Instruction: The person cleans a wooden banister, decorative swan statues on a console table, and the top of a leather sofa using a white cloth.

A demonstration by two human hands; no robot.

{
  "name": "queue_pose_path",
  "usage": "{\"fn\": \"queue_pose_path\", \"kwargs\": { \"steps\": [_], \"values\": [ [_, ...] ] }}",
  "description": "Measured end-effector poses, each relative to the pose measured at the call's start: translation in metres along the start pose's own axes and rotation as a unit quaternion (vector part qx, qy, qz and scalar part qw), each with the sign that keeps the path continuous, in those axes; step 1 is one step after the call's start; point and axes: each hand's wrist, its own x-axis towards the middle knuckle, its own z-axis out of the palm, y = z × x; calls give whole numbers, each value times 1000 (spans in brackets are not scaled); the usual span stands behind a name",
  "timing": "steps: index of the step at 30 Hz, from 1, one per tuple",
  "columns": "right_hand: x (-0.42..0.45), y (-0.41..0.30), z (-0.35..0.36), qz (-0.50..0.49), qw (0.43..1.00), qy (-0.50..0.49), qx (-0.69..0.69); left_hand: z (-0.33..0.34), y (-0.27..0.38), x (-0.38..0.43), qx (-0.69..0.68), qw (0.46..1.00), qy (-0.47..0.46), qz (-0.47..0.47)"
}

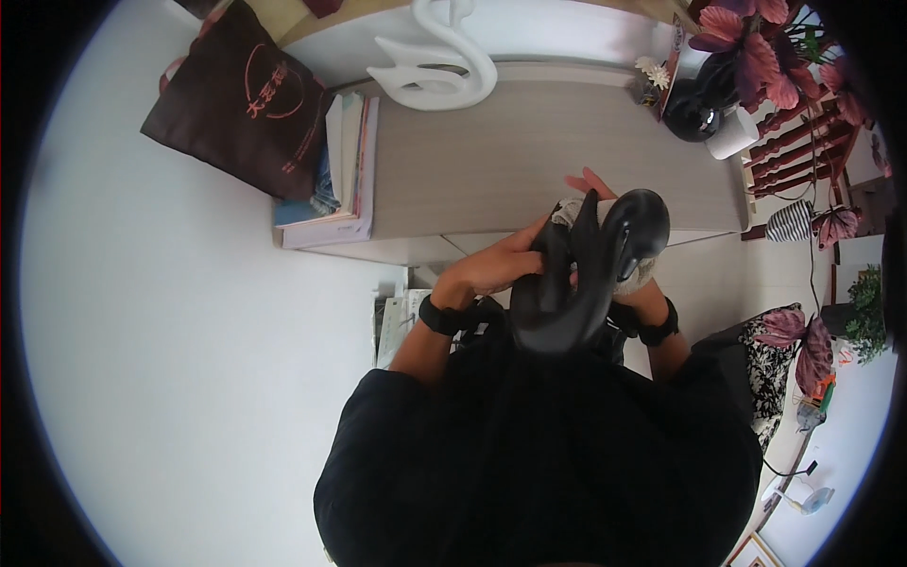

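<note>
A black swan figurine [567, 305] is held up close to my chest, its curved neck and head towards the right. My left hand [499, 266] grips the figurine's left side, fingers partly hidden behind it. A light grey cloth [634, 276] lies behind and to the right of the figurine. My right hand [638, 301] is largely hidden by the swan and the cloth; it seems to hold the cloth against the figurine. Some fingertips [592, 183] show beyond the swan's wing. Both wrists wear black bands.
On the cabinet top [510, 156] stand a white swan figurine [446, 81], a stack of books [351, 163] with a dark bag [248, 106], a small flower vase [646, 92], a glossy black vase [691, 113] and a white cup-like object [732, 133]. Dark-red leafy stems [758, 57] reach in at the right.
</note>
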Motion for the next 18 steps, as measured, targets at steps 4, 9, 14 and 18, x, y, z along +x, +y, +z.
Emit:
{"fn": "queue_pose_path", "kwargs": {
  "steps": [4,9,14,18],
  "values": [
    [0,11,2,36,984,47,167,13,20,6,20,997,4,-72],
    [-8,32,-7,-27,994,10,106,3,-11,20,-34,998,-34,-28],
    [-6,26,-11,-39,998,2,-58,1,-19,26,-55,997,6,-45],
    [2,25,-13,-25,999,24,4,-4,-21,32,-58,998,30,-8]
  ]
}}
